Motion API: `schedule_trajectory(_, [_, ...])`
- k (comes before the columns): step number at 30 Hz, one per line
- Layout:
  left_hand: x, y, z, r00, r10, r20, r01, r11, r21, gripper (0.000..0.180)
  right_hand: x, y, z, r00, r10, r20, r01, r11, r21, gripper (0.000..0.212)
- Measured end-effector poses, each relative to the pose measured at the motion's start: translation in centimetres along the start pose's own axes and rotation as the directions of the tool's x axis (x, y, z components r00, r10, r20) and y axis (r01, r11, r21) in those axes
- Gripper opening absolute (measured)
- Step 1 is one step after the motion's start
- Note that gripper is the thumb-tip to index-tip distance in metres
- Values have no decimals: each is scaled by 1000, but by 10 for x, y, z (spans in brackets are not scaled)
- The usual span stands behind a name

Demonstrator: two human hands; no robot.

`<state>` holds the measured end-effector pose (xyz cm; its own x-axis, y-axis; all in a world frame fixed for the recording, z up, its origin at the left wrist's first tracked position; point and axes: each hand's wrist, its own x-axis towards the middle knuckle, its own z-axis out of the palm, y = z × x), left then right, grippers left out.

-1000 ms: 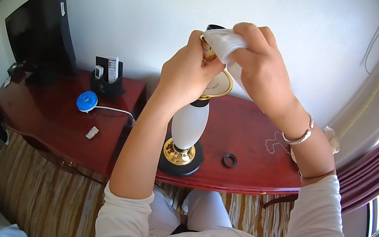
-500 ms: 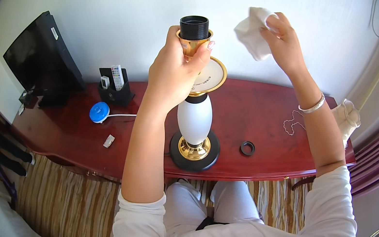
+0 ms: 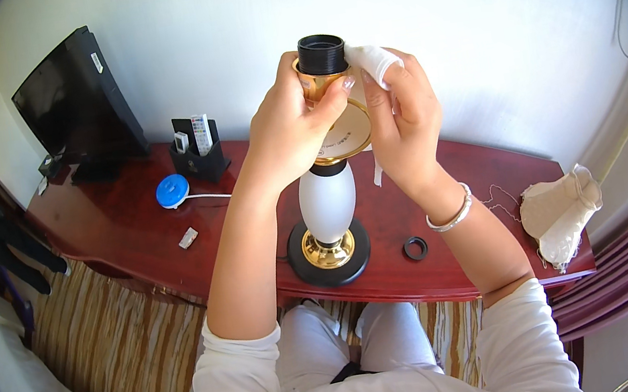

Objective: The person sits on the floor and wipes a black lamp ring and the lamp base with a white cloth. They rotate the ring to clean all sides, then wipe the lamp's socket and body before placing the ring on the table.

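A table lamp without its shade stands upright on the dark red desk, with a white oval body (image 3: 329,202), gold trim and a round black base (image 3: 334,272). My left hand (image 3: 294,126) grips the gold cup of its lamp socket (image 3: 322,55), whose threaded black top sticks up above my fingers. Beside the socket, my right hand (image 3: 407,113) pinches a white cloth (image 3: 375,61), its folded end touching the socket's right side. A black ring (image 3: 415,248) lies to the right of the base. The cream lampshade (image 3: 562,211) sits at the desk's right end.
On the left of the desk (image 3: 242,207) are a black television (image 3: 77,101), a black holder with remotes (image 3: 199,160), a blue round device (image 3: 172,191) with a white cord, and a small white packet (image 3: 188,237). A purple curtain (image 3: 627,279) hangs at the right.
My right hand has brought the cloth left and down, from away from the lamp to against the socket. My left hand keeps its grip on the socket. The lampshade shows more fully.
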<state>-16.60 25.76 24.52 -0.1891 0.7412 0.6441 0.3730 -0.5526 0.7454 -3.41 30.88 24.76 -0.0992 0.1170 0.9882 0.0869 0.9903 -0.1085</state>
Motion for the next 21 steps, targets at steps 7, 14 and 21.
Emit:
schedule_trajectory(7, [1,-2,0,1000,15,-19,-14,999,29,36,6,2,6,974,-227,-9,224,965,-138,26])
schedule_trajectory(14, [-1,7,-1,1000,-19,-13,20,995,100,36,8,9,-7,941,-328,78,337,921,-196,25])
schedule_trajectory(21, [-3,10,-2,998,-56,-10,57,990,132,32,13,-10,-12,935,-311,169,349,889,-297,27])
